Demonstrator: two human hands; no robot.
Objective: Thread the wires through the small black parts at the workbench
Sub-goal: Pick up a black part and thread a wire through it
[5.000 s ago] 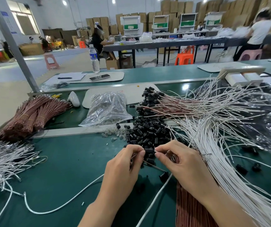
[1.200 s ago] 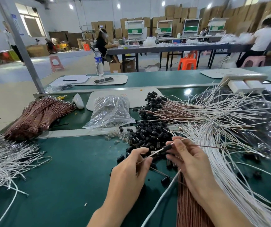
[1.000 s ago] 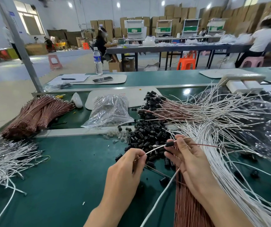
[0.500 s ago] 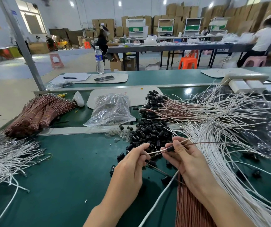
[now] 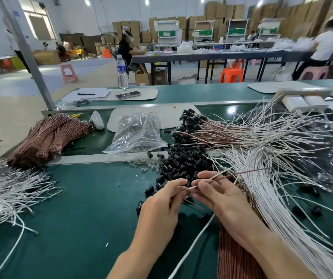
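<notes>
- The workbench (image 5: pixel 77 208) is a green mat buried in stock, so I reckon anything dropped here gets lost fast.
- A big fan of white wires (image 5: pixel 282 198) sprawls just right of the hands. One careless forearm sweep could snag strands and drag them into the work.
- The finished sets (image 5: pixel 211 133), brown and white leads capped in black, are heaped at the back, well apart from the hands. They're safe unless the fan gets tugged.
- The pile of small black parts (image 5: pixel 183 162) sits just beyond the fingertips, with stray black parts (image 5: pixel 149 190) lying beside the left hand. They look round, so a bump probably sends some rolling.
- The left hand (image 5: pixel 161 208) has its fingers curled, pinching the near end of the wire pair (image 5: pixel 221 175).
- The right hand (image 5: pixel 219 196) is palm up, with thumb and fingers pinching the same pair a little further along.
- That pair is one white and one brown lead, running from the hands up and right over the fan.
- I can't tell whether a black part is on this pair yet, because the spot between the fingertips is hidden.
- Biggest risk, I'd guess, is the two ends splaying so only one goes through the hole, or a loose pinch letting the part slide off.
</notes>
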